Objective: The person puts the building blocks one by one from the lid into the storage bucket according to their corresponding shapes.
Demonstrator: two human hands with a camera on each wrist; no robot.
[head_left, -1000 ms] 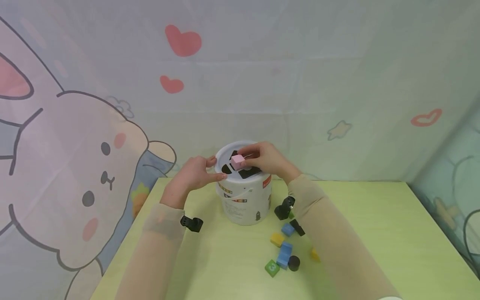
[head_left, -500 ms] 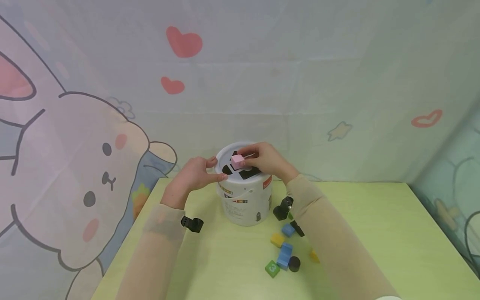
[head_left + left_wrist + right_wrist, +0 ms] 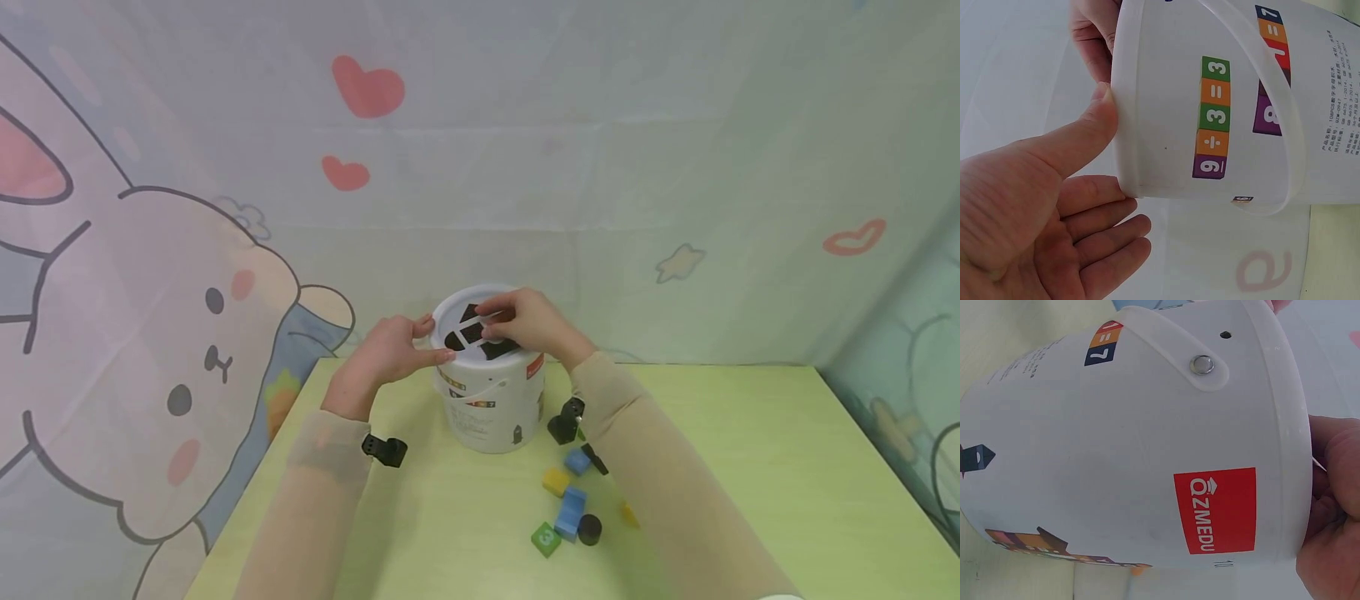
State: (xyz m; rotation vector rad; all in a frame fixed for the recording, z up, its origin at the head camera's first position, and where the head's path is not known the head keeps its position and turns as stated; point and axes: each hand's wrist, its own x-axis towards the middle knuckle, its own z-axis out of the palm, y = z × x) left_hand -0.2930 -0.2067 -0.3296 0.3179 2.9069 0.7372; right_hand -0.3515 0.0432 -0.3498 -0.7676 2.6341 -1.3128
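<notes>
A white lidded bucket (image 3: 483, 421) stands upright near the back of the table, its carrying handle (image 3: 1288, 125) hanging down the side. Dark shaped holes (image 3: 454, 342) pierce the recessed lid (image 3: 452, 312). My left hand (image 3: 386, 350) touches the rim at the left, thumb and index finger spread along it and the other fingers extended. Over the lid's right half is my right hand (image 3: 536, 323), thumb and fingertips slightly apart above a square hole (image 3: 472, 333); no block shows between them. In the right wrist view, the rim partly hides that hand's fingers.
On the table (image 3: 750, 467), right of the bucket, lie a yellow block (image 3: 556, 481), blue blocks (image 3: 571, 514), a green block (image 3: 546, 540) marked 3 and a black cylinder (image 3: 589, 529). My right forearm partly covers another yellow block (image 3: 628, 514). A printed cloth (image 3: 600, 167) hangs behind.
The pink block that my right fingers held at the square hole has gone out of sight, and the hole shows dark. My left hand stays at the rim.
</notes>
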